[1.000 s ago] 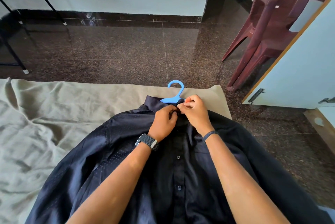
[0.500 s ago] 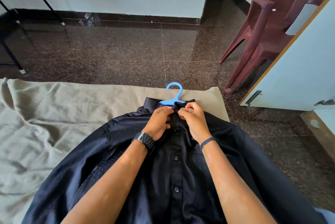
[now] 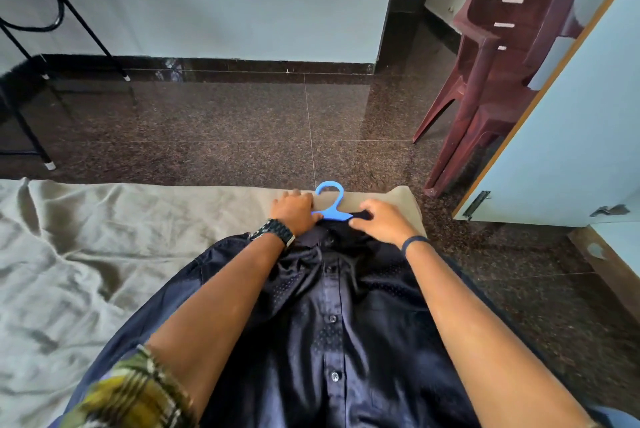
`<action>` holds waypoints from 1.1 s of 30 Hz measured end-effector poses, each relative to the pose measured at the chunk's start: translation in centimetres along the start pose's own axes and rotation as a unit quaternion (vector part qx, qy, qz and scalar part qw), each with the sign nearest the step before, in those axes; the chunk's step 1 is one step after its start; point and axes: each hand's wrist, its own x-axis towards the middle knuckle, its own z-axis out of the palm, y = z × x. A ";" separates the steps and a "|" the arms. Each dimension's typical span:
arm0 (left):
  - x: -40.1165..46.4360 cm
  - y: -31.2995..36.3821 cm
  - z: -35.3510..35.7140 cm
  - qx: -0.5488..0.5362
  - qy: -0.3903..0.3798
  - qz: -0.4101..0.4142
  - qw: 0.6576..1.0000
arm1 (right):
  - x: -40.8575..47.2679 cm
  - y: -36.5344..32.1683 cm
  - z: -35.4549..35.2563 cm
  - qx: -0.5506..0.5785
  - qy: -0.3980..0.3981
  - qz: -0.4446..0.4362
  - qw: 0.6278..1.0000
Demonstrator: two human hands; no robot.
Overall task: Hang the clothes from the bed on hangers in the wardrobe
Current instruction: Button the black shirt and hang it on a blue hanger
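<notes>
A dark navy button shirt (image 3: 332, 323) lies face up on the bed, its buttons done up at the front. A blue plastic hanger (image 3: 329, 200) sits inside its neck, with the hook sticking out past the collar towards the bed's edge. My left hand (image 3: 292, 209) grips the collar and hanger arm just left of the hook. On the right side of the hook, my right hand (image 3: 381, 221) grips the collar over the hanger. The hanger's arms are hidden inside the shirt.
The bed has a crumpled beige sheet (image 3: 86, 254). A light blue wardrobe door (image 3: 571, 136) with a wooden edge stands open at the right. Stacked maroon plastic chairs (image 3: 491, 81) are behind it. A black metal stand (image 3: 38, 57) is at the far left on the dark floor.
Both hands have left the top button and spread apart to either side of the hanger hook at the collar. The view has tipped forward slightly.
</notes>
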 end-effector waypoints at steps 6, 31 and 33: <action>-0.9 1.5 -1.2 0.057 -0.011 0.053 0.997 | -0.9 -1.2 -0.7 -0.030 -0.099 -0.027 0.994; -13.5 43.8 -43.6 -0.239 0.214 0.418 0.850 | -32.7 1.6 -52.1 0.026 0.491 -0.140 0.859; -12.8 48.9 -43.3 -0.265 0.224 0.440 0.828 | -34.5 5.0 -54.8 0.061 0.472 -0.136 0.869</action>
